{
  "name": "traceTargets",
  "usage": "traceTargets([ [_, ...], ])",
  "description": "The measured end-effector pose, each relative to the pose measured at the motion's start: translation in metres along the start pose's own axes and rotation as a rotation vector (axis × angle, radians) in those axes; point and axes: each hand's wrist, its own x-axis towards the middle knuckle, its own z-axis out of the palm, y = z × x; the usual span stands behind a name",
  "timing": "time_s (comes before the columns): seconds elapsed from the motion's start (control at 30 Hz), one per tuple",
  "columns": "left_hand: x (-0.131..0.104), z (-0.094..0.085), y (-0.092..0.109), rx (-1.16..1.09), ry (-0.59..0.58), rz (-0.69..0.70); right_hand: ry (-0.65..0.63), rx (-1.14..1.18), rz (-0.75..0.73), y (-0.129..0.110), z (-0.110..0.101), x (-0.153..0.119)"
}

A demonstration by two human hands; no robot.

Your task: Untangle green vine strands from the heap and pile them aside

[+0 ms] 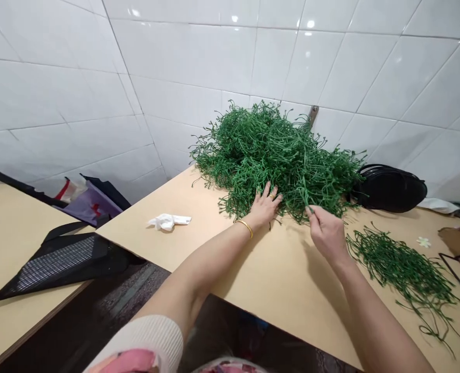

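Note:
A large tangled heap of green artificial stems (268, 145) lies on the wooden table (292, 280) against the tiled wall. My left hand (265, 206), with a gold ring and bracelet, rests with fingers spread on the heap's front edge. Closed in a pinch, my right hand (325, 230) grips green stems at the heap's front right. A smaller, flatter bundle of green stems (403, 267) lies on the table to the right of my right forearm.
A crumpled white tissue (169, 221) lies left of the heap. Behind the small bundle sit a black bag (391, 187) and a pale flower (423, 242). A black mesh bag (58, 264) lies on the left table, across a gap.

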Motion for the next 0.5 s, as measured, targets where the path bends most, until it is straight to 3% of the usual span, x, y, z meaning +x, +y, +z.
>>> traceTargets([
  [0.1,0.003,-0.004,-0.001,0.005,-0.069,0.006,-0.083,-0.180,-0.072,0.000,-0.004,-0.031],
  [0.17,0.001,-0.013,0.005,0.028,-0.103,0.004,-0.116,-0.255,-0.043,0.002,-0.002,-0.041],
  [0.3,-0.016,-0.052,0.029,0.128,-0.140,-0.032,-0.145,-0.298,0.065,0.003,-0.004,-0.040],
  [0.4,-0.028,-0.087,0.049,0.096,-0.043,-0.094,-0.134,-0.254,0.122,0.001,-0.007,-0.033],
  [0.5,-0.027,-0.108,0.061,-0.140,0.141,-0.077,-0.109,-0.231,0.131,-0.006,-0.009,-0.031],
])
